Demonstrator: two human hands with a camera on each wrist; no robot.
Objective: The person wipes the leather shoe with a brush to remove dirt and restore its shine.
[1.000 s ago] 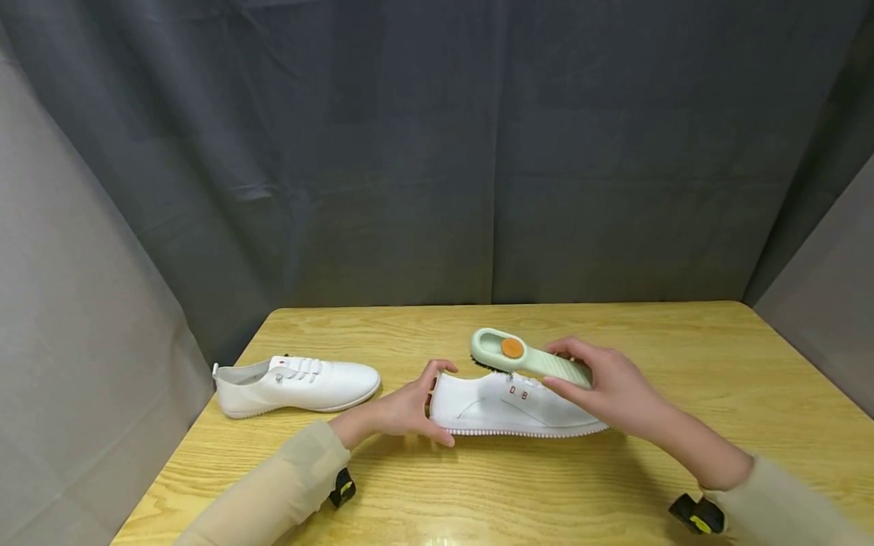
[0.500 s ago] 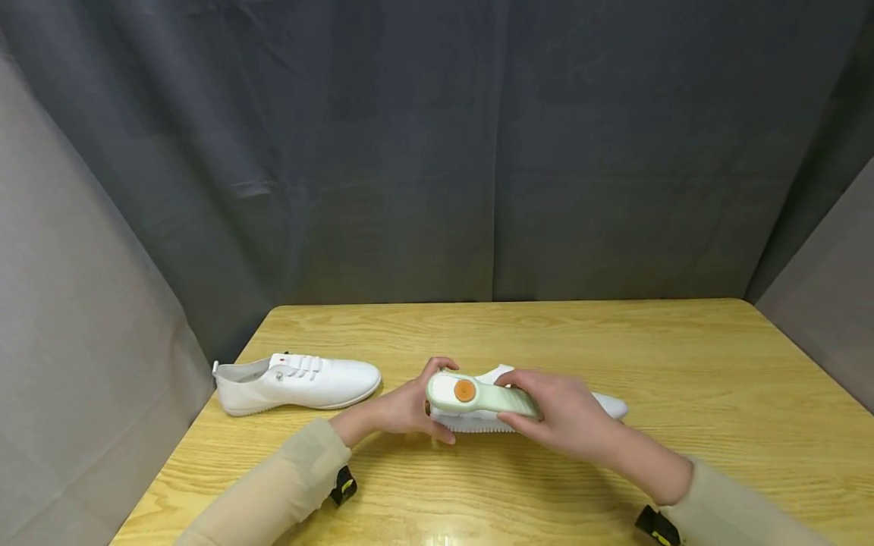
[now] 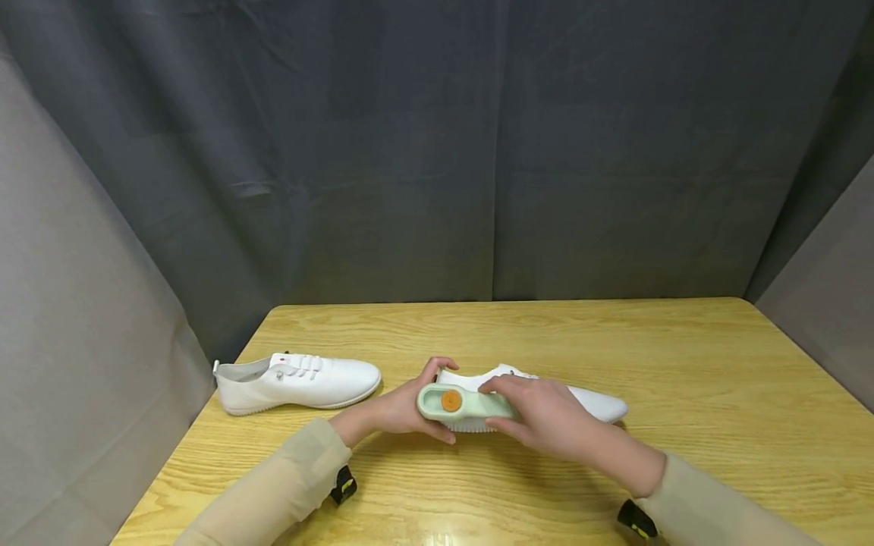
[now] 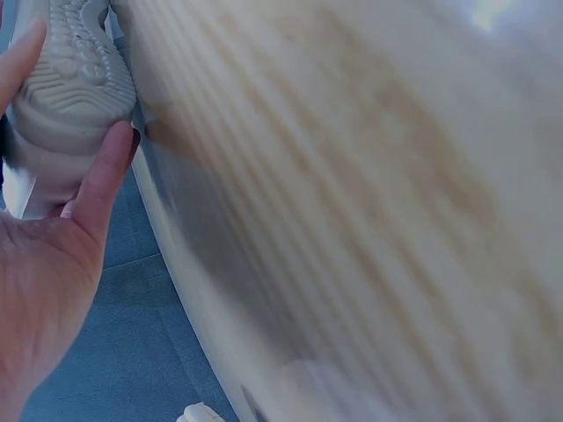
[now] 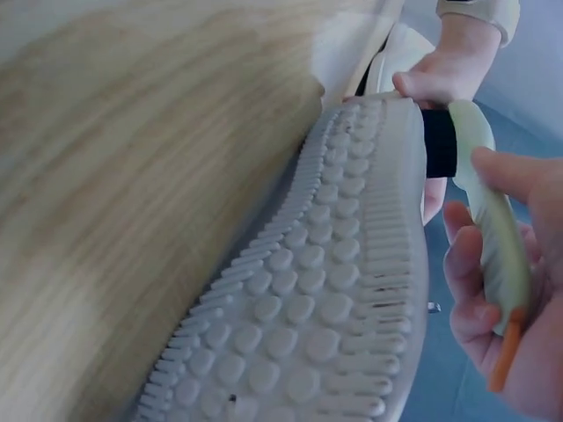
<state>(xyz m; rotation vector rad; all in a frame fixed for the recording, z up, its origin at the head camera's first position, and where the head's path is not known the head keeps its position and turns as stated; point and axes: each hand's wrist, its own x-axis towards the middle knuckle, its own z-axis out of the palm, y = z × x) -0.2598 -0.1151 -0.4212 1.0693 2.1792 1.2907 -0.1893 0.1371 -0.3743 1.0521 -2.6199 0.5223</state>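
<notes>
A white shoe (image 3: 595, 403) with a studded sole (image 5: 299, 272) points its toe to the right. My left hand (image 3: 399, 409) grips it by the heel, thumb on the near side and fingers on the far side, as the left wrist view also shows on the heel (image 4: 75, 83). In my right hand (image 3: 553, 417) is a pale green shoe brush (image 3: 471, 403) with an orange button, held by its handle. The brush head covers the heel's near side in the head view. Its black bristles (image 5: 440, 143) meet the shoe's side in the right wrist view.
A second white shoe (image 3: 328, 383) lies upright at the left of the wooden table (image 3: 717, 394), its toe towards my left hand. A dark curtain (image 3: 410, 152) hangs behind the table, and paler cloth (image 3: 82, 303) covers the left side.
My right hand has brought the brush left and down, from above the laces to the heel's near side. My left hand keeps its grip in the same place.
</notes>
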